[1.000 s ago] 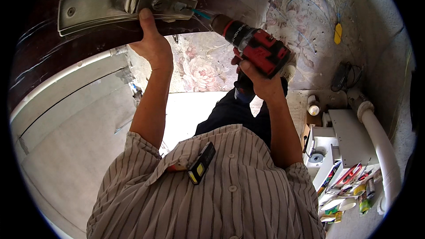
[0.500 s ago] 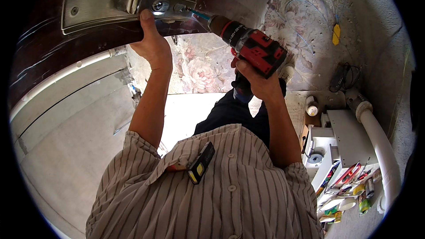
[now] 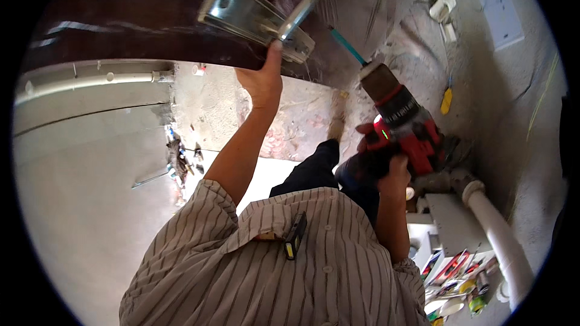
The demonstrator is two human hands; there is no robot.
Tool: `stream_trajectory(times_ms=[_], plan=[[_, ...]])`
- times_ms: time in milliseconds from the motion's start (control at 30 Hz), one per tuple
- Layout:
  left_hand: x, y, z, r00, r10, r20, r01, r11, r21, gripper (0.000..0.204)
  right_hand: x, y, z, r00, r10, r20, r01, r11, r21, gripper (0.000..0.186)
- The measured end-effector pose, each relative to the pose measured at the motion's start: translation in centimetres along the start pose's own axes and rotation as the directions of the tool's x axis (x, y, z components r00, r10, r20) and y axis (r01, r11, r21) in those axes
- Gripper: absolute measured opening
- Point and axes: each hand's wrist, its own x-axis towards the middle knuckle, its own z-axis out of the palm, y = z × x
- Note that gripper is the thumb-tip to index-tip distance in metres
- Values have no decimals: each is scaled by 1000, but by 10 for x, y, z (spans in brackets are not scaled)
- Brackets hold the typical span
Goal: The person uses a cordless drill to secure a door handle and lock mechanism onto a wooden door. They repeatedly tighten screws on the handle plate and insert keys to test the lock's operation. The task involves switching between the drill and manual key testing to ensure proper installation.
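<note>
My left hand (image 3: 263, 78) grips the lower edge of the dark brown door (image 3: 133, 18), thumb against the silver handle plate (image 3: 235, 9) beside its lever (image 3: 305, 6); its other fingers are hidden behind the edge. My right hand (image 3: 393, 175) holds a red and black cordless drill (image 3: 402, 127) by the grip, a small green light lit on it. A long teal bit (image 3: 348, 47) points up and left from the chuck, its tip apart from the plate, a little to the right of it.
A white cabinet with scattered tools (image 3: 453, 223) stands at the lower right beside a white pipe (image 3: 495, 229). A yellow tag (image 3: 447, 99) hangs by the wall, below a white panel (image 3: 498, 9). A thin pipe (image 3: 90, 84) runs along the left.
The drill has pulled back to the right and down, its bit leaving the plate. The view has turned, so the plate now appears tilted and farther right, with my left hand still at it.
</note>
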Motion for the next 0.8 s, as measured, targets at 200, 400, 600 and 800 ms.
stream_trajectory(times_ms=[200, 400, 600, 800], plan=[[2, 12, -6, 996, -79, -43, 82, 995, 59, 62, 12, -56, 61, 994, -29, 107, 57, 961, -270, 82], [1, 25, -11, 994, -107, -32, 109, 993, 56, 67, 29, -62, 88, 993, -52, 103, 82, 943, -321, 70], [-3, 28, -14, 997, -56, -45, 62, 986, 156, 55, 34, -57, 92, 993, -88, 84, 114, 915, -386, 68], [-1, 24, -12, 998, -56, -25, 57, 995, 87, 53, 33, -55, 82, 992, -24, 121, 70, 920, -386, 63]])
